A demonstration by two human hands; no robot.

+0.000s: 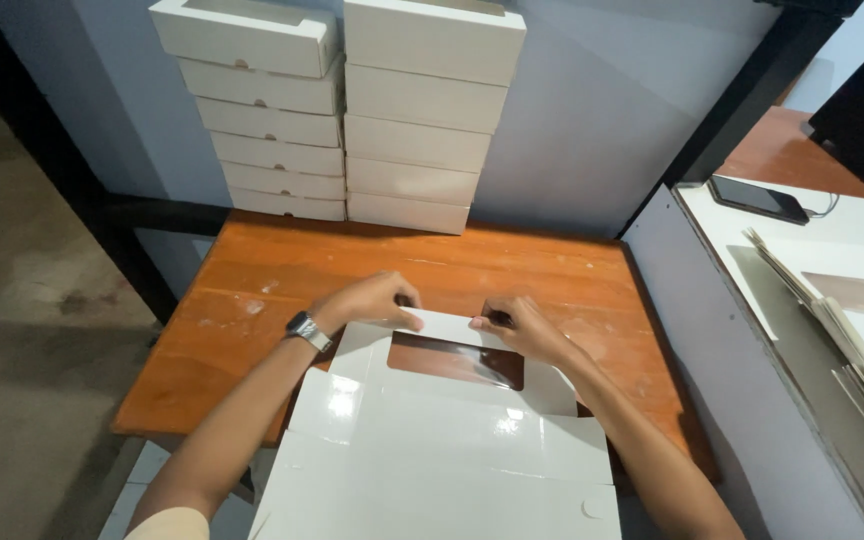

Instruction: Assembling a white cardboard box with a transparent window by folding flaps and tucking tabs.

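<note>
While leaning over the orange surface [252,270], we are pinching the far flap of the flat white windowed box [442,440] with both hands: left hand [367,300] fingers closed on its left end, right hand [517,325] fingers closed on its right. Beyond the box, finished white boxes [342,110] are standing stacked.

White flat carton [432,440], orange-brown wooden table [512,270], white stacked boxes [352,110], black phone [757,198], blue-grey wall [592,130].

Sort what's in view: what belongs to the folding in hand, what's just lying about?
In hand: flat white box, left hand, right hand, stacked boxes.
Lying about: phone, card sheets, wristwatch.
</note>
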